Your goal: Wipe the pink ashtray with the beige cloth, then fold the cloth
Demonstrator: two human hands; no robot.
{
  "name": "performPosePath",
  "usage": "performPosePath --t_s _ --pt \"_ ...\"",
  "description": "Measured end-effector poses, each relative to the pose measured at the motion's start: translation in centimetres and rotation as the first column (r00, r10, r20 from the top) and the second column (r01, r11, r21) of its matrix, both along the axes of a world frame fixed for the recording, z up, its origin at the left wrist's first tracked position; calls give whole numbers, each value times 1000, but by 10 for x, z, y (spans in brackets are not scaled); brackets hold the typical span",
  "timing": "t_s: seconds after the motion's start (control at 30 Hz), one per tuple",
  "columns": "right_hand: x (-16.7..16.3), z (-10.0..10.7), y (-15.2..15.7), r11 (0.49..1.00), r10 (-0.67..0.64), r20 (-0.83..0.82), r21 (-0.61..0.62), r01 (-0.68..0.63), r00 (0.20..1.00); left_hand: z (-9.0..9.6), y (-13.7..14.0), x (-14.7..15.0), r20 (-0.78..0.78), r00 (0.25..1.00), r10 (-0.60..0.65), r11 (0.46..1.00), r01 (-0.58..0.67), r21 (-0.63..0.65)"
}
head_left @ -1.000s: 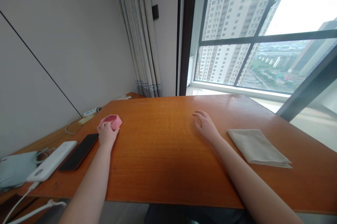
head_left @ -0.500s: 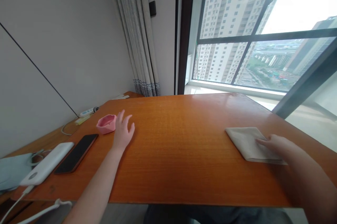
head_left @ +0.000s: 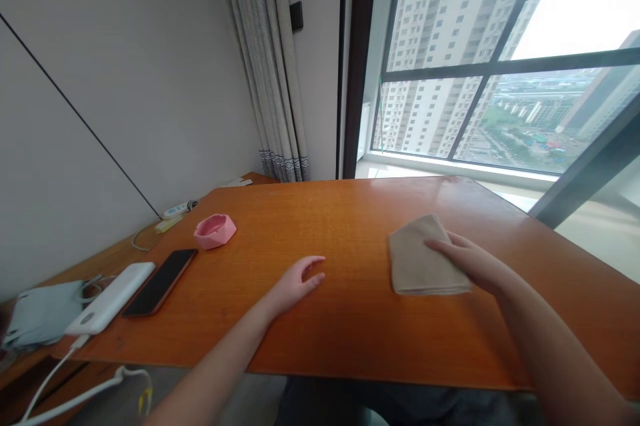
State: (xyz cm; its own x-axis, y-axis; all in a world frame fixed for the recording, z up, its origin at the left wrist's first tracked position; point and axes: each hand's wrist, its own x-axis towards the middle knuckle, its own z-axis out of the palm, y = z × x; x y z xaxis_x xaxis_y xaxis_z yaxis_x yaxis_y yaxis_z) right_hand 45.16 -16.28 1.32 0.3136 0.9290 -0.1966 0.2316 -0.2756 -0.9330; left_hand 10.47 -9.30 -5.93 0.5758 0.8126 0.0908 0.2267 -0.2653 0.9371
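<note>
A folded beige cloth [head_left: 417, 259] is tilted up over the right part of the wooden table [head_left: 320, 339]. My right hand [head_left: 460, 254] grips its right side, thumb on top and the other fingers hidden beneath. Over the middle of the table is my left hand [head_left: 295, 285], empty, with thumb and fingers apart and turned toward the cloth. A gap of bare wood separates this hand from the cloth. Farther left stands a pink faceted ashtray [head_left: 215, 233], touched by neither hand.
Along the left edge lie a dark phone [head_left: 161, 283], a white power bank [head_left: 111, 299] with a cable plugged in, and a grey-blue cloth item [head_left: 45, 313]. A power strip [head_left: 175, 210] sits by the wall. Behind the table are a curtain [head_left: 273, 66] and a large window.
My right hand has brought the cloth leftward and tilted it up. My left hand has left the ashtray's side and come right to the table's middle. The view has shifted slightly.
</note>
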Motion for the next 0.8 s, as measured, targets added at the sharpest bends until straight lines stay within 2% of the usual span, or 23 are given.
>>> performPosePath --t_s 0.03,0.1,0.17,0.2,0.23,0.3,0.37,0.43,0.47,0.53,0.57,0.63,0.7,0.8 --pt "-22 5 4 998 61 -118 12 -60 991 -1 -7 9 121 993 -9 987 27 -156" --pt "-65 8 13 988 145 -266 88 -126 953 2 -19 24 339 940 34 894 122 -431" --pt "-103 5 24 972 227 -357 144 -187 906 11 -27 33 463 876 134 774 200 -601" --pt "-120 3 29 963 259 -369 170 -210 893 17 -29 34 487 851 195 739 199 -644" --pt "-135 0 33 952 291 -357 204 -229 888 23 -29 32 492 832 257 733 164 -660" --pt "-156 -4 40 927 349 -313 254 -276 883 36 -24 16 466 801 376 777 2 -630" --pt "-165 -5 45 897 430 -300 252 -364 852 46 -13 -16 401 785 473 819 -224 -529" --pt "-161 -5 50 879 473 -310 231 -417 825 51 0 -65 261 791 554 813 -446 -373" --pt "-156 -6 53 883 465 -308 222 -413 830 51 7 -93 142 792 594 792 -545 -275" --pt "-142 -10 60 913 400 -278 206 -353 873 46 20 -148 -161 793 588 790 -605 -97" --pt "-135 -14 63 930 356 -258 193 -313 898 41 25 -173 -326 707 628 755 -654 36" --pt "-122 -23 69 954 278 -220 175 -243 935 29 32 -212 -578 451 680 695 -648 312" --pt "-115 -31 73 964 234 -196 172 -202 952 18 32 -233 -663 267 699 673 -558 485" --pt "-113 -37 74 965 233 -179 167 -204 956 10 25 -236 -676 106 730 638 -461 617"
